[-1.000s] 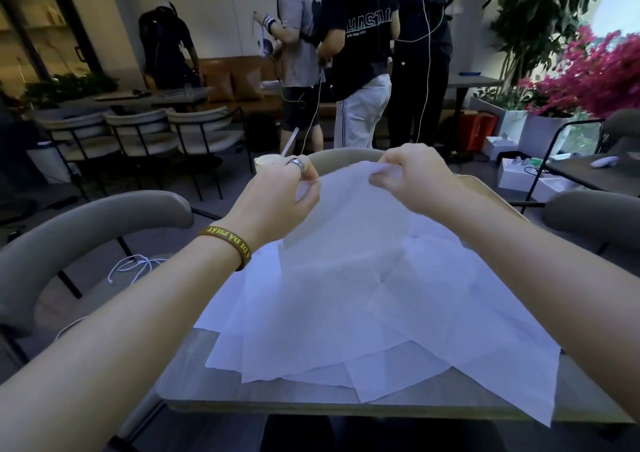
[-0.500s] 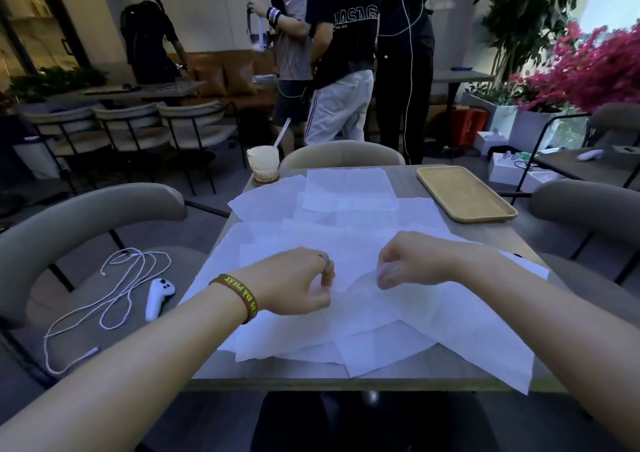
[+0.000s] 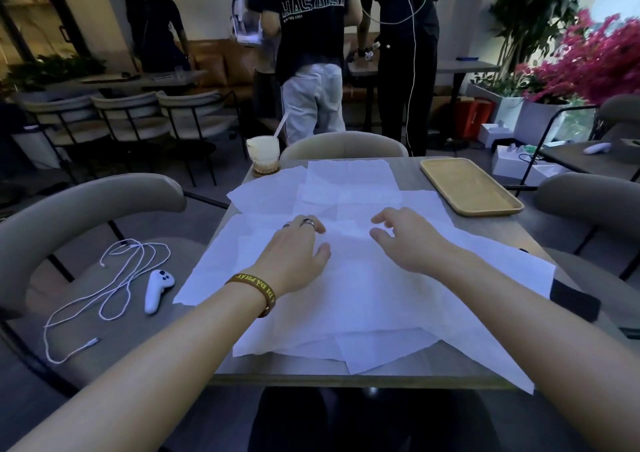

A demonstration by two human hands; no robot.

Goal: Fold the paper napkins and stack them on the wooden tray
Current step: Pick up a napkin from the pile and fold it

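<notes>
Several white paper napkins (image 3: 363, 299) lie unfolded and overlapping across the table, some hanging over its near edge. My left hand (image 3: 294, 254), with rings and a yellow wristband, rests flat on the top napkin. My right hand (image 3: 405, 240) hovers just above the same sheet with fingers loosely spread, holding nothing. The wooden tray (image 3: 471, 188) sits at the far right of the table with nothing on it.
A cup with a straw (image 3: 263, 155) stands on a coaster at the table's far left corner. A white controller (image 3: 157, 290) and white cable (image 3: 104, 295) lie on the left chair. A dark object (image 3: 575, 301) sits at the table's right edge. Chairs surround the table; people stand beyond.
Both hands had held a napkin up by its top edge, brought it down onto the pile, then let go. They now lie open farther forward on the sheets.
</notes>
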